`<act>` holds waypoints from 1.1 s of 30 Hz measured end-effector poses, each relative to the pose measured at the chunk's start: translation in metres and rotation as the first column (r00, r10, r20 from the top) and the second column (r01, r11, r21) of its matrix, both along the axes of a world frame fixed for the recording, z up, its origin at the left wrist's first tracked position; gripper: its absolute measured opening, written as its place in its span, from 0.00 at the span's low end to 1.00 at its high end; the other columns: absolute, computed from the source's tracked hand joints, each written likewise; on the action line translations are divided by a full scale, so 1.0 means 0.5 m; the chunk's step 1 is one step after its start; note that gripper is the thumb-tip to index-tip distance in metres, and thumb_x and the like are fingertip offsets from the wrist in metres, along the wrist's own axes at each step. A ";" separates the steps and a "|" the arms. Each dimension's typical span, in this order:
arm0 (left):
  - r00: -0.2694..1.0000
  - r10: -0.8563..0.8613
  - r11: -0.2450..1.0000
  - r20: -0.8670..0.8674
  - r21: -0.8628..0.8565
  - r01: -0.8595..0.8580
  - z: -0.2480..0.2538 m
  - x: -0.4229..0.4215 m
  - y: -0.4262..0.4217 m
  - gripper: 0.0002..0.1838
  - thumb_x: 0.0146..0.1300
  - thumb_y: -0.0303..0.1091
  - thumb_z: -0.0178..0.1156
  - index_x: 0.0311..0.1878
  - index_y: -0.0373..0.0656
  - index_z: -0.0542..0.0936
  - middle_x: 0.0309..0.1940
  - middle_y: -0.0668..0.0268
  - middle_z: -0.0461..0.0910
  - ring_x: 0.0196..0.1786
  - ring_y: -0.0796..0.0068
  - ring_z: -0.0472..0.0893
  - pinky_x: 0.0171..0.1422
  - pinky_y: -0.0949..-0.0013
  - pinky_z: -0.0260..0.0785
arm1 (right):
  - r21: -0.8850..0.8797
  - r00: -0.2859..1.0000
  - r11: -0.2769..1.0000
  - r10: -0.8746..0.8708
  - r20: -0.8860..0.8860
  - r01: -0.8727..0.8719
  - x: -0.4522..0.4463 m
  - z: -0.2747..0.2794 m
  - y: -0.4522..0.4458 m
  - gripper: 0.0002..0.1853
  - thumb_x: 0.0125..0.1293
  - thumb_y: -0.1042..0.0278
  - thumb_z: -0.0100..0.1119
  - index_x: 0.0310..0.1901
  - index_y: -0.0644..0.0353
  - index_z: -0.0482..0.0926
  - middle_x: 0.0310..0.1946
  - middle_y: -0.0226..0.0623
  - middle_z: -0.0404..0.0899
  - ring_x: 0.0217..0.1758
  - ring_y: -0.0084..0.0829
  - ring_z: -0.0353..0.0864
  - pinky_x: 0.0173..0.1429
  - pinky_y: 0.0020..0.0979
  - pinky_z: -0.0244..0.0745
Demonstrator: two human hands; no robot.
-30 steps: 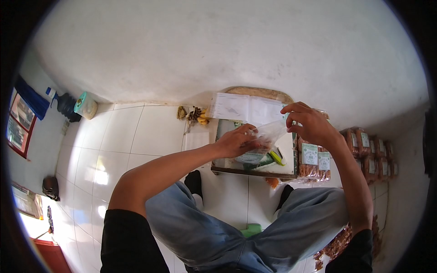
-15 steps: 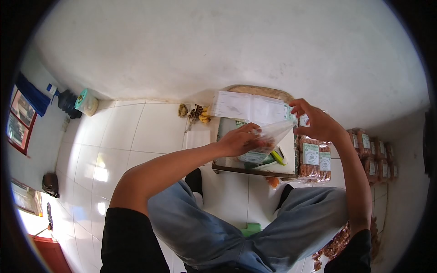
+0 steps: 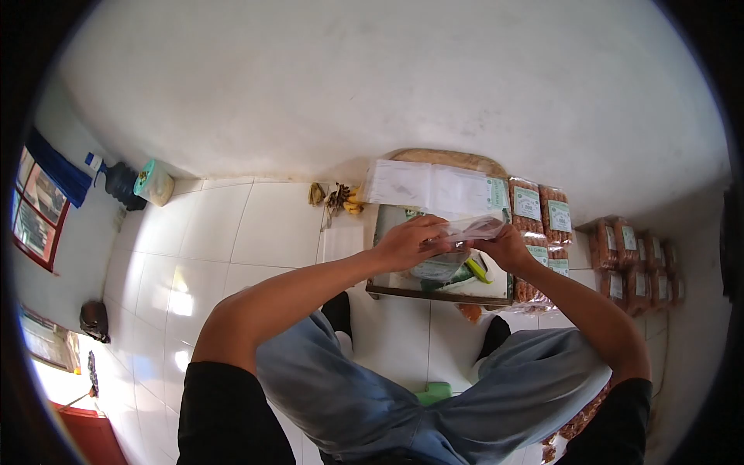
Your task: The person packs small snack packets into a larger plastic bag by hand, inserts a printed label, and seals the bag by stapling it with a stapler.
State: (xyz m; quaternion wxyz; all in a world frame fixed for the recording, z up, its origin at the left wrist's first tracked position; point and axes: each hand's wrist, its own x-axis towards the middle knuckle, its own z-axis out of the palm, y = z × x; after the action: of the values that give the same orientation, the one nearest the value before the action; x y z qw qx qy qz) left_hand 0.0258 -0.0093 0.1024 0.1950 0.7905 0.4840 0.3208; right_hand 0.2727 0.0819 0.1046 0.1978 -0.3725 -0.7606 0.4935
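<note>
A clear plastic bag is stretched between my two hands above a low table. My left hand grips its left end, fingers closed on the plastic. On the other end, my right hand is closed around the bag's edge. Below them on the tabletop lie a yellow-green tool, its kind unclear, and more clear plastic, partly covered by my hands. White printed sheets in plastic lie along the table's far side.
Labelled packs of reddish-brown food stand right of the table, with more stacked packs farther right. Bananas lie by the wall. A lidded tub and a water jug stand far left. Something green lies between my legs.
My right hand has come down and left from above the bag and now grips its edge. The bag, earlier drawn up to a point, now lies flatter between both hands.
</note>
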 end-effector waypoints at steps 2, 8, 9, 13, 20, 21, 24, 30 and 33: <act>0.999 0.006 0.996 0.041 -0.084 -0.003 0.026 0.003 -0.011 0.24 0.67 0.52 0.60 0.59 0.48 0.78 0.57 0.59 0.77 0.55 0.60 0.79 0.58 0.61 0.71 | 0.118 0.995 0.993 0.039 -0.095 -0.028 -0.003 -0.005 0.002 0.13 0.61 0.65 0.71 0.45 0.60 0.85 0.39 0.32 0.82 0.40 0.24 0.79 0.48 0.28 0.73; 0.983 0.093 0.995 0.160 -0.049 -0.087 0.026 -0.007 -0.008 0.30 0.63 0.49 0.67 0.62 0.40 0.75 0.53 0.60 0.82 0.40 0.70 0.82 0.48 0.67 0.75 | 0.166 0.997 0.985 0.045 0.060 -0.054 -0.004 0.046 -0.013 0.11 0.60 0.63 0.72 0.41 0.60 0.86 0.37 0.34 0.80 0.39 0.27 0.78 0.48 0.31 0.73; 0.963 0.124 0.973 0.239 -0.220 -0.070 0.028 -0.006 -0.010 0.27 0.63 0.47 0.68 0.59 0.39 0.78 0.50 0.61 0.84 0.39 0.75 0.82 0.47 0.70 0.74 | 0.166 0.997 0.985 0.044 0.060 -0.054 0.000 0.042 -0.005 0.11 0.60 0.63 0.72 0.41 0.60 0.86 0.37 0.34 0.80 0.39 0.27 0.78 0.48 0.31 0.73; 0.870 0.193 0.937 0.454 -0.349 -0.026 0.025 0.003 -0.007 0.17 0.64 0.40 0.68 0.50 0.38 0.85 0.41 0.63 0.87 0.40 0.86 0.81 0.47 0.77 0.73 | 0.147 0.981 0.978 0.128 0.149 -0.149 0.001 0.081 -0.001 0.12 0.61 0.61 0.71 0.41 0.59 0.86 0.36 0.36 0.82 0.37 0.26 0.79 0.45 0.32 0.73; 0.789 0.282 0.925 0.546 -0.372 -0.073 0.058 -0.007 0.024 0.15 0.65 0.39 0.66 0.49 0.38 0.85 0.35 0.65 0.88 0.37 0.85 0.81 0.46 0.77 0.73 | 0.042 0.995 0.998 -0.050 0.091 0.046 -0.042 0.104 0.032 0.11 0.63 0.64 0.70 0.42 0.61 0.86 0.30 0.28 0.80 0.30 0.18 0.75 0.34 0.24 0.74; 0.796 0.303 0.929 0.523 -0.348 -0.125 0.058 -0.007 0.027 0.16 0.65 0.39 0.66 0.49 0.38 0.85 0.35 0.65 0.88 0.37 0.85 0.81 0.46 0.77 0.74 | 0.048 0.994 0.998 -0.048 0.093 0.044 -0.046 0.105 0.029 0.11 0.63 0.64 0.70 0.42 0.61 0.86 0.30 0.28 0.80 0.30 0.18 0.75 0.34 0.24 0.74; 0.807 0.361 0.904 0.467 -0.387 -0.181 0.064 -0.004 0.015 0.16 0.65 0.41 0.66 0.48 0.38 0.85 0.38 0.65 0.88 0.39 0.85 0.81 0.47 0.76 0.73 | 0.165 1.000 0.986 -0.011 0.002 0.010 -0.049 0.101 0.020 0.10 0.63 0.65 0.69 0.42 0.62 0.86 0.32 0.29 0.80 0.30 0.19 0.75 0.35 0.24 0.74; 0.814 0.338 0.929 0.473 -0.304 -0.209 0.021 -0.004 0.006 0.17 0.65 0.40 0.66 0.48 0.37 0.85 0.41 0.63 0.87 0.40 0.83 0.81 0.49 0.75 0.73 | 0.010 0.994 0.995 -0.102 0.038 0.102 -0.054 0.085 -0.002 0.11 0.60 0.66 0.71 0.40 0.64 0.86 0.29 0.31 0.83 0.33 0.21 0.80 0.37 0.25 0.76; 0.819 0.350 0.934 0.454 -0.241 -0.265 0.018 0.004 0.008 0.17 0.64 0.40 0.66 0.48 0.36 0.85 0.43 0.60 0.87 0.40 0.81 0.82 0.47 0.74 0.73 | -0.009 0.995 0.995 -0.096 0.006 0.096 -0.061 0.084 0.001 0.11 0.59 0.66 0.72 0.39 0.64 0.86 0.28 0.31 0.84 0.32 0.21 0.80 0.38 0.26 0.76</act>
State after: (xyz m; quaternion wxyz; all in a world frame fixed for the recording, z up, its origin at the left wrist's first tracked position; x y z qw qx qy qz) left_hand 0.0275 -0.0050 0.1115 0.3224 0.5750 0.5651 0.4960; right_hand 0.2420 0.0825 0.1467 0.2177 -0.4109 -0.7400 0.4859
